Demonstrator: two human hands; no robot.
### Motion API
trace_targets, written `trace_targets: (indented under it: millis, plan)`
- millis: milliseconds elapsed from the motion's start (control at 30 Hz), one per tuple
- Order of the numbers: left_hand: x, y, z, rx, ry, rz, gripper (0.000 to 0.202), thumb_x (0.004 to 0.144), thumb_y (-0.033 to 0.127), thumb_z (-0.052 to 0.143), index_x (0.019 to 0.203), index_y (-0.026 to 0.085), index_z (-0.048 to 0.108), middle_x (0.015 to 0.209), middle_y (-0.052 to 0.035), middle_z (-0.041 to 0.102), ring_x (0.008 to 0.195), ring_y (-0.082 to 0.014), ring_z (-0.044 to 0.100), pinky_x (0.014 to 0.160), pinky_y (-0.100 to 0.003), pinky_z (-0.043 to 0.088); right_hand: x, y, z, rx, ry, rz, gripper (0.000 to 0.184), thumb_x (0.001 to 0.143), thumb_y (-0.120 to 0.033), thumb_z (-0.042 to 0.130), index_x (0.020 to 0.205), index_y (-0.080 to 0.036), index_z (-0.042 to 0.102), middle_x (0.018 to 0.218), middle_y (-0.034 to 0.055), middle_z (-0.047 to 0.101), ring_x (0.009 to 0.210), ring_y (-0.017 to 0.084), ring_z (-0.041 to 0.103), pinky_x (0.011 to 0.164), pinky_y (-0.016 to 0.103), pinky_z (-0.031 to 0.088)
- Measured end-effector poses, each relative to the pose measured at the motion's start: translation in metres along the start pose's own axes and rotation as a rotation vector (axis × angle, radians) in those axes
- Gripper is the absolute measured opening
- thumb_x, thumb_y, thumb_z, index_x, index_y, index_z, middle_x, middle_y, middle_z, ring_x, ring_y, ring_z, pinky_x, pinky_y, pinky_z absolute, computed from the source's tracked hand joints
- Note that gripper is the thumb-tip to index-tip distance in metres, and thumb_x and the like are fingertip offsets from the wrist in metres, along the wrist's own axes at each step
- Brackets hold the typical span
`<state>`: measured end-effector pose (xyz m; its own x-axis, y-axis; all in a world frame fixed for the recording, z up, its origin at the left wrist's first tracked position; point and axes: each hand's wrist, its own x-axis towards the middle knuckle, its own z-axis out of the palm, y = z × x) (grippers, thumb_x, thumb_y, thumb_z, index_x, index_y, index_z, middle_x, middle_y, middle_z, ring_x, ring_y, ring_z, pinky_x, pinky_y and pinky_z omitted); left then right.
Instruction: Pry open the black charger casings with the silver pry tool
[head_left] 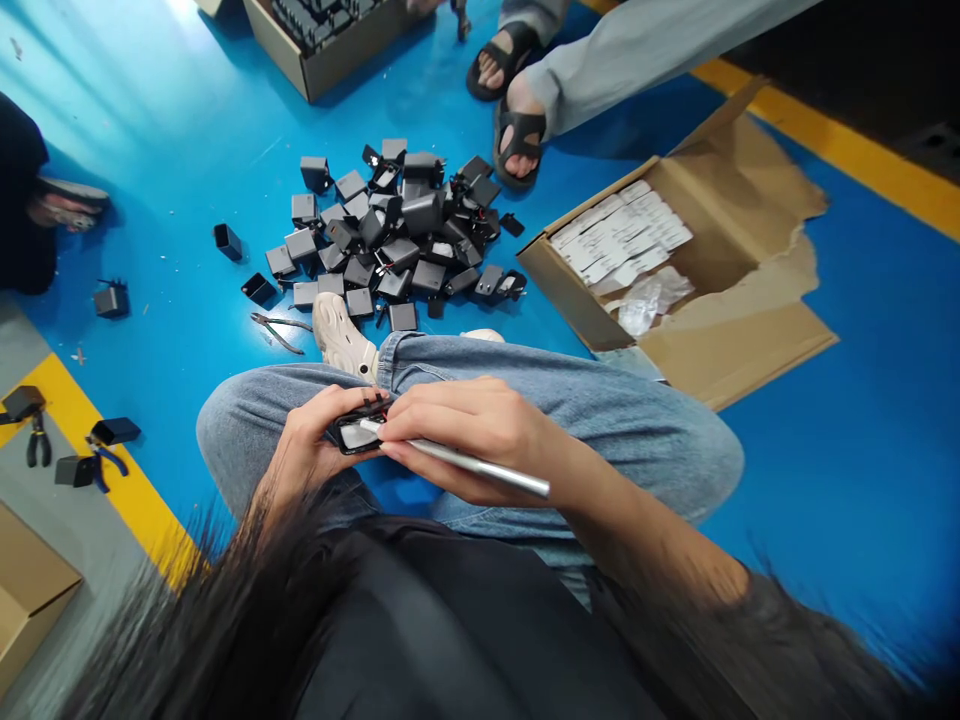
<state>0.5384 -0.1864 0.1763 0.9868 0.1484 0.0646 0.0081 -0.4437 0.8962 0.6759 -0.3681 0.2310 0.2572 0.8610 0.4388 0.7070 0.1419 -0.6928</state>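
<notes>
My left hand (307,437) is closed around a small black plastic case (346,446), its open side facing up and a pale part showing inside. Held like a pen in my right hand (480,430) is a slim silver pen-shaped tool (487,466) with a white tip. That tip points into the case, at the pale part. A bit of red wire shows at the case's edge, beside my right fingertips. Both hands are above my lap. My fingers hide part of the case.
A pile of black plastic cases (397,235) lies on the blue floor ahead, with pliers (279,330) at its near left. An opened carton (577,310) of white labelled packs stands right. Another person's sandalled feet (519,140) are behind the pile. More pliers (105,462) lie left.
</notes>
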Motion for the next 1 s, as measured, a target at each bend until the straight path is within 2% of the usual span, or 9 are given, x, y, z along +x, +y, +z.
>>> trace_targets:
  millis: [433, 633, 1000]
  plan:
    - [0.0010, -0.0053, 0.0026, 0.128, 0.019, 0.002, 0.040, 0.086, 0.040, 0.074, 0.123, 0.023, 0.069, 0.111, -0.0064, 0.076, 0.100, -0.0213, 0.072, 0.088, -0.030, 0.058, 0.0036, 0.0015, -0.0018, -0.069, -0.082, 0.065, 0.018, 0.101, -0.018, 0.051, 0.088, -0.018, 0.063, 0.083, 0.0032, 0.072, 0.071, 0.012, 0.066, 0.065, 0.024, 0.048]
    - [0.0026, -0.0059, 0.0039, 0.148, 0.031, 0.031, 0.038, 0.087, 0.032, 0.073, 0.124, 0.022, 0.067, 0.110, -0.0063, 0.076, 0.098, -0.0203, 0.071, 0.087, -0.029, 0.057, 0.0042, 0.0019, -0.0013, -0.064, -0.093, 0.095, 0.016, 0.100, -0.018, 0.052, 0.088, -0.017, 0.063, 0.082, 0.0029, 0.071, 0.069, 0.012, 0.063, 0.063, 0.024, 0.045]
    - [0.0041, -0.0086, 0.0067, 0.229, 0.006, -0.003, 0.036, 0.087, 0.030, 0.070, 0.121, 0.021, 0.067, 0.107, -0.0058, 0.075, 0.095, -0.0203, 0.070, 0.085, -0.030, 0.057, 0.0048, 0.0054, -0.0011, -0.064, -0.140, 0.122, 0.018, 0.101, -0.019, 0.048, 0.089, -0.017, 0.060, 0.081, 0.0030, 0.068, 0.066, 0.012, 0.059, 0.060, 0.025, 0.040]
